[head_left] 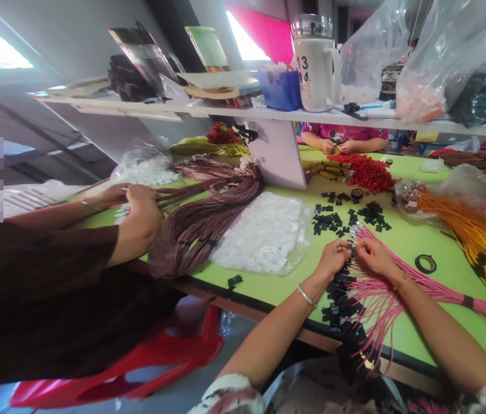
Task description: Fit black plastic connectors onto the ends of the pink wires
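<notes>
My left hand (336, 257) is closed in a pinch, with a small black plastic connector (351, 251) at its fingertips. Close against it, my right hand (374, 256) pinches at the same spot, apparently on a pink wire whose end is hidden by the fingers. A bundle of pink wires (430, 282) with metal tips lies under and beside the right hand, bound with black tape. Below the left hand, black connectors (333, 299) fitted with pink wires run over the table edge. Loose black connectors (328, 221) are scattered just beyond both hands.
The green table (264, 290) holds a bag of white connectors (264, 236), brown wires (200, 224), orange wires (454, 213), red connectors (367, 172) and a tape roll (425, 264). A co-worker's arms (135, 224) work at left; another person sits opposite. A shelf (234, 108) with a mug (315, 69) spans above.
</notes>
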`<state>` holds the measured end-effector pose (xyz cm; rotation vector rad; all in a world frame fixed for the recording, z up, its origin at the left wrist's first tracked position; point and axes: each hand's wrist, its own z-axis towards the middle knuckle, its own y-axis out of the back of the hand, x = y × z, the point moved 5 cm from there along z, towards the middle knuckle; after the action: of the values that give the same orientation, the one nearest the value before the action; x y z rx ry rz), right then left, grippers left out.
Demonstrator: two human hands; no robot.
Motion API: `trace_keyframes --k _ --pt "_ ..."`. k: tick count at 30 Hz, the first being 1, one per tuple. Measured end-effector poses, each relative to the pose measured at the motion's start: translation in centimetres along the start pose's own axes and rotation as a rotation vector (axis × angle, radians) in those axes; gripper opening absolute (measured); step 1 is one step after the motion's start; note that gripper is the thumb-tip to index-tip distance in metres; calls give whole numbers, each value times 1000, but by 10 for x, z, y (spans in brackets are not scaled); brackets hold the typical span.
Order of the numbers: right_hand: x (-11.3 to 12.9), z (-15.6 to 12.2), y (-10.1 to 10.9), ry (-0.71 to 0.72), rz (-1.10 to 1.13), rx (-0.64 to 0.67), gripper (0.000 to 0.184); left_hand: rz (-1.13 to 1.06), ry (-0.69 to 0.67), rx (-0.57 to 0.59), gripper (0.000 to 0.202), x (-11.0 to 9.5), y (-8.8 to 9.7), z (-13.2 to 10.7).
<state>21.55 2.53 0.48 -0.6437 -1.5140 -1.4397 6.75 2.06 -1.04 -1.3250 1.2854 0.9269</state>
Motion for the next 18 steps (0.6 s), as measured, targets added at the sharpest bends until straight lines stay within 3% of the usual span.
trace_keyframes --k 5,7,9,11,14,18 --pt "5 1 2 16 115 -23 29 234 -22 133 5 -10 12 2" --pt "2 2 3 -20 236 -51 32 429 -115 61 6 -19 22 11" --pt "-3 2 3 -72 328 -59 36 639 -219 -102 9 -27 29 24" --pt "-8 2 1 -94 331 -47 37 822 -268 -195 16 -28 28 38" --pt "-11 1 0 -93 268 -42 36 1013 -273 -161 19 -21 19 50" --pt "-11 2 1 -122 270 -53 32 1074 -299 -123 18 -17 16 45"
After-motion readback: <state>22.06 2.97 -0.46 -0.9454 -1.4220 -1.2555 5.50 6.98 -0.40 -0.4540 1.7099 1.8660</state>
